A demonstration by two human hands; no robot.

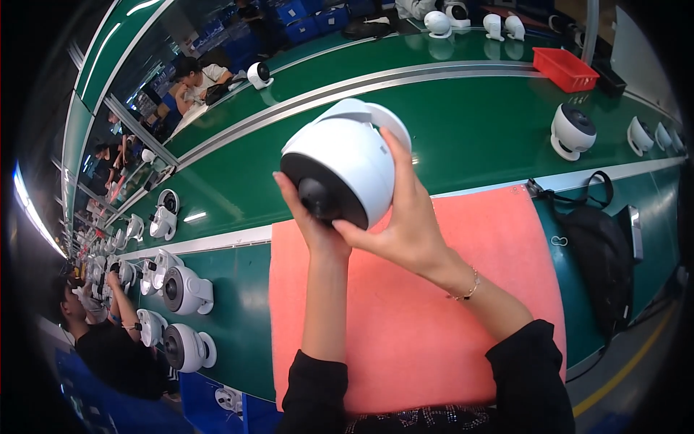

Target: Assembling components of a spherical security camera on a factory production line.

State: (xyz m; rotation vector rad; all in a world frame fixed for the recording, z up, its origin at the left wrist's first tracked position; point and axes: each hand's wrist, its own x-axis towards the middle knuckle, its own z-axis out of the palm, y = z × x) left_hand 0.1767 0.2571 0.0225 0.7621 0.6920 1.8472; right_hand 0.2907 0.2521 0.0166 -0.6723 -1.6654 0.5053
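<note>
The left hand [322, 235] curved under the black front of a round white camera [354, 155]; the right hand [406, 230] spread wide around its white side. Both held it above the pink mat [434, 325] on the green surface [242, 289]. It looked like a holding-up step; the next move seemed to need 2 firm hands.

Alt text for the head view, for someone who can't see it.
A person's left hand and right hand hold up a rounded white device with a black front over a pink mat. Similar white units stand on the green bench at left, a black bag lies at right, and a red bin sits beyond.
</note>
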